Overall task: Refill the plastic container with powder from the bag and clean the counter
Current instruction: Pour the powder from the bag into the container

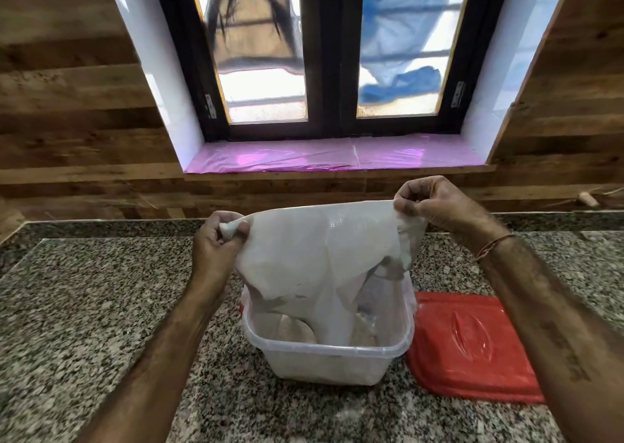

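A white plastic bag [314, 250] hangs upside down over a clear plastic container [324, 351] on the granite counter [84, 324]. The bag's lower end reaches down inside the container, where pale powder lies at the bottom. My left hand [216, 250] pinches the bag's upper left corner. My right hand [435, 203] pinches its upper right corner, a little higher. Both hands are dusted with powder.
A red lid [472, 344] lies flat on the counter just right of the container. Behind the counter runs a wood-panelled wall with a window and a pink-covered sill [337, 155]. A small wooden object [587, 200] rests at the far right by the wall.
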`<control>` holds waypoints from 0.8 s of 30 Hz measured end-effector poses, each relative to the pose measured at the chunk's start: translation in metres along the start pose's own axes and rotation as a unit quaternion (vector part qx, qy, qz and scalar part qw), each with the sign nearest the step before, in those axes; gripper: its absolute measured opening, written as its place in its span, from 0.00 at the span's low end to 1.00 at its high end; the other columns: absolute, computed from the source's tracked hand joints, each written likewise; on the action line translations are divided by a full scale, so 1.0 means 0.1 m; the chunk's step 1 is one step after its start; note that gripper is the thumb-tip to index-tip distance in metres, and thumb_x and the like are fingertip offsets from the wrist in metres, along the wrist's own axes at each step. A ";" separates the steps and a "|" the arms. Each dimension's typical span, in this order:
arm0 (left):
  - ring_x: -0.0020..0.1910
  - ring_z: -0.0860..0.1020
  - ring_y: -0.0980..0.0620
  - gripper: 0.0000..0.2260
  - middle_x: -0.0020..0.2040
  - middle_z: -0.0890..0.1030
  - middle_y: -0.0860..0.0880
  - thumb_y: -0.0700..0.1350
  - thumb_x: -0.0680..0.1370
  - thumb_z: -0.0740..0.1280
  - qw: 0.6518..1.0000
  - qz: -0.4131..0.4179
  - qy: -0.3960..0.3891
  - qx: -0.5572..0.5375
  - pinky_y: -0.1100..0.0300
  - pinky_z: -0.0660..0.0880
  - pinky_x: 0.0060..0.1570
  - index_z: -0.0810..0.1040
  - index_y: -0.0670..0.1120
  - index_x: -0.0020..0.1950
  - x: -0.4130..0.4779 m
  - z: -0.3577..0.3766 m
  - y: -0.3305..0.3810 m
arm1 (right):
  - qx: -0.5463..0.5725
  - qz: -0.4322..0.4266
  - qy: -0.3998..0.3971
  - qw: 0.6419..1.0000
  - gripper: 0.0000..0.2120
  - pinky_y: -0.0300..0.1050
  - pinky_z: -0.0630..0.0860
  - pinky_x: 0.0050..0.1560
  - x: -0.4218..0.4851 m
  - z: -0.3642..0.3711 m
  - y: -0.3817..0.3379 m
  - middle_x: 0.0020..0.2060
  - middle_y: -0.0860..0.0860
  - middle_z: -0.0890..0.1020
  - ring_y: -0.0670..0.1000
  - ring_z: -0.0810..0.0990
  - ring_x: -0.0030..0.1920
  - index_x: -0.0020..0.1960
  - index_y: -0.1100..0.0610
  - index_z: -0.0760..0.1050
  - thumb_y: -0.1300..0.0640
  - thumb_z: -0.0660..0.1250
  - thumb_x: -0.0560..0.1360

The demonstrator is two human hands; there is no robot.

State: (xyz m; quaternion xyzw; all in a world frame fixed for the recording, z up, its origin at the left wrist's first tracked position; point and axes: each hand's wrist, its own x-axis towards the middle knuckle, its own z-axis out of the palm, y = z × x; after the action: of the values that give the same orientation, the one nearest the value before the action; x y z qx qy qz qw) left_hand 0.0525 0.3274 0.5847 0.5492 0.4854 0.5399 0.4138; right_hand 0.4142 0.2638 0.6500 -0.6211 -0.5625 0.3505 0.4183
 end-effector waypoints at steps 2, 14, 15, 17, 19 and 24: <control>0.46 0.81 0.49 0.03 0.47 0.84 0.49 0.46 0.79 0.72 0.994 0.009 -0.015 0.108 0.54 0.80 0.43 0.82 0.49 0.52 0.04 -0.01 0.06 | 0.000 0.007 -0.005 1.000 0.06 0.35 0.74 0.32 0.00 0.04 -0.03 0.32 0.50 0.80 0.43 0.75 0.32 0.44 0.63 0.82 0.65 0.70 0.79; 0.48 0.80 0.52 0.12 0.45 0.84 0.55 0.59 0.77 0.72 0.904 0.153 -0.189 0.351 0.57 0.72 0.44 0.84 0.52 0.47 -0.01 1.05 0.53 | 0.066 -0.023 0.008 0.997 0.06 0.37 0.75 0.33 0.03 0.35 -0.04 0.33 0.50 0.80 0.43 0.76 0.32 0.43 0.61 0.82 0.62 0.71 0.79; 0.47 0.81 0.53 0.10 0.43 0.84 0.55 0.57 0.76 0.73 0.917 0.149 -0.177 0.324 0.58 0.72 0.43 0.84 0.52 0.44 0.02 1.06 0.50 | 0.110 -0.034 0.016 0.993 0.06 0.37 0.76 0.35 -0.01 0.36 0.00 0.36 0.50 0.82 0.43 0.79 0.35 0.47 0.61 0.82 0.58 0.72 0.78; 0.44 0.81 0.53 0.09 0.40 0.84 0.55 0.57 0.74 0.74 0.943 0.126 -0.159 0.264 0.56 0.74 0.44 0.83 0.53 0.39 0.09 1.01 0.40 | 0.191 -0.025 0.010 0.981 0.18 0.41 0.81 0.43 -0.13 0.38 0.16 0.46 0.52 0.85 0.47 0.85 0.44 0.58 0.61 0.81 0.48 0.70 0.76; 0.42 0.82 0.50 0.12 0.38 0.84 0.52 0.59 0.72 0.72 0.961 0.103 -0.149 0.210 0.52 0.78 0.44 0.83 0.51 0.39 0.17 0.94 0.30 | 0.224 -0.007 -0.028 0.974 0.27 0.52 0.82 0.57 -0.29 0.46 0.44 0.58 0.55 0.85 0.55 0.85 0.59 0.66 0.56 0.78 0.42 0.68 0.73; 0.37 0.76 0.51 0.16 0.37 0.82 0.40 0.59 0.71 0.71 0.983 0.066 -0.136 0.108 0.54 0.72 0.41 0.82 0.46 0.40 0.21 0.85 0.14 | 0.224 -0.006 0.030 0.974 0.10 0.57 0.80 0.62 -0.48 0.71 0.82 0.53 0.59 0.87 0.58 0.85 0.56 0.57 0.62 0.82 0.60 0.73 0.77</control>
State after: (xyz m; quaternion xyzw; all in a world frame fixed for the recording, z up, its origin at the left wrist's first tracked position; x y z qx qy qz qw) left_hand 0.1375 0.3509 0.5957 0.6893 0.4429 0.4311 0.3779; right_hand 0.3774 0.2235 0.5446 -0.5187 -0.4605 0.4462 0.5655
